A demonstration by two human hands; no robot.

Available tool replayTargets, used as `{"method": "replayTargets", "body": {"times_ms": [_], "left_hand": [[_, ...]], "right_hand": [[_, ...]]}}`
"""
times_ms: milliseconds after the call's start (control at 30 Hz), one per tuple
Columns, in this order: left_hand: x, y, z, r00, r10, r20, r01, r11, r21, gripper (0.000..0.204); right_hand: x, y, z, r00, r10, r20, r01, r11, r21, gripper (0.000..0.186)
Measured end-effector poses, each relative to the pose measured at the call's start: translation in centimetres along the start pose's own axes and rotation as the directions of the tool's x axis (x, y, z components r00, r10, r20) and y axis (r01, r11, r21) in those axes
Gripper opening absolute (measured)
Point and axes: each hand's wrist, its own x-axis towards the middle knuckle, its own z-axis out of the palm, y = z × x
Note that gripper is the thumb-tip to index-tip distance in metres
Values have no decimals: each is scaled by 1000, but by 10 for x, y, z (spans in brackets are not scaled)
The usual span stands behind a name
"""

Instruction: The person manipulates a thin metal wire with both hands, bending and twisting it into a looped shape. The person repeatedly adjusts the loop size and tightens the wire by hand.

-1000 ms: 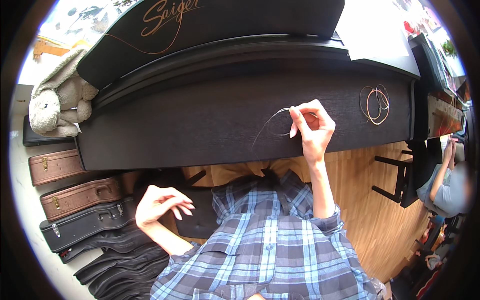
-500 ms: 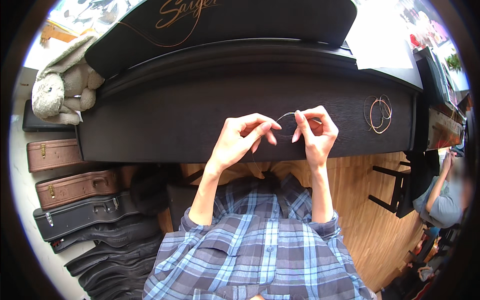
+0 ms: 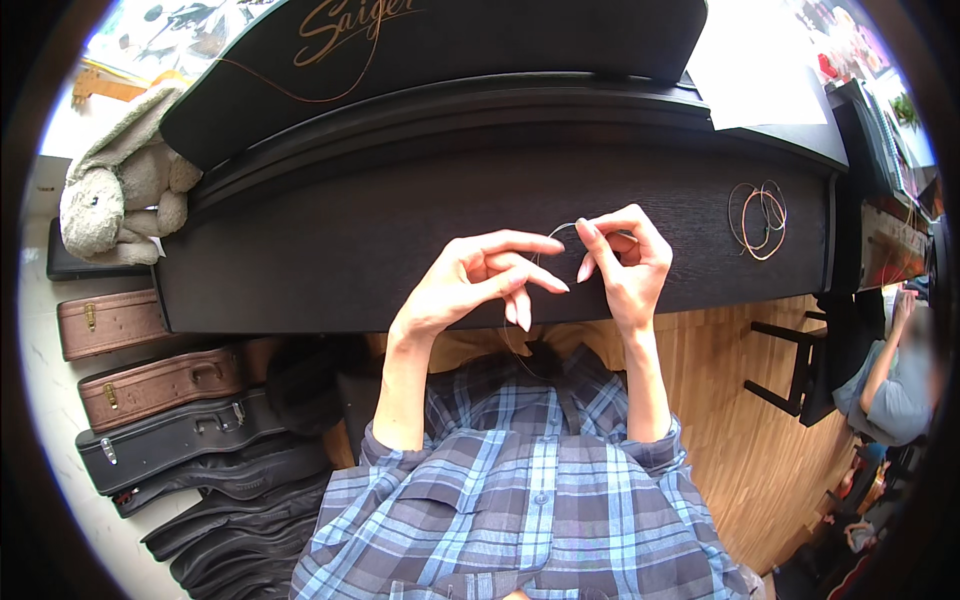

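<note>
One thin wire (image 3: 564, 226) curves over the black tabletop (image 3: 350, 230), pinched between the thumb and forefinger of a worker's right hand (image 3: 632, 265). The fine tip-pinch probably suits so slender a strand, leaving its length free to bow out toward the left hand (image 3: 465, 280). There, just left of the grip, the fingers are spread, likely to manage the loop; whether any fingertip touches it cannot be told. A loose strand hangs below the left hand, over the table's near edge.

Right of the grip, a coil (image 3: 746, 235) of copper-coloured and dark strands rests on the wood-grained surface, apparently set aside clear of both hands. Beyond the grip, another copper-coloured strand (image 3: 300, 98) crosses an upright black panel (image 3: 520, 40). Far left of the grip sits a plush rabbit (image 3: 95, 210), with brown cases (image 3: 160, 385) and black ones lined up nearer the worker. Well to the right, past the wooden floor (image 3: 720, 440), sits another person (image 3: 895, 405).
</note>
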Motion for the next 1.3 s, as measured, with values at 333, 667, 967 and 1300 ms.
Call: {"method": "replayTargets", "body": {"times_ms": [333, 667, 967, 1300], "left_hand": [[1, -1, -6, 976, -33, 214, 62, 989, -132, 40], [-5, -10, -5, 991, -16, 135, 44, 977, -209, 27], [-4, -8, 6, 993, -5, -118, 2, 1000, -30, 11], [3, -14, 21, 769, 476, -427, -162, 791, 590, 9]], "right_hand": [[0, 2, -1, 997, -37, 66, 41, 997, -65, 9], [1, 5, -1, 996, -53, 77, 56, 998, -41, 11], [0, 4, -2, 990, -81, 114, 88, 994, -61, 8], [-2, 2, -3, 986, -76, 148, 76, 997, 12, 12]]}}
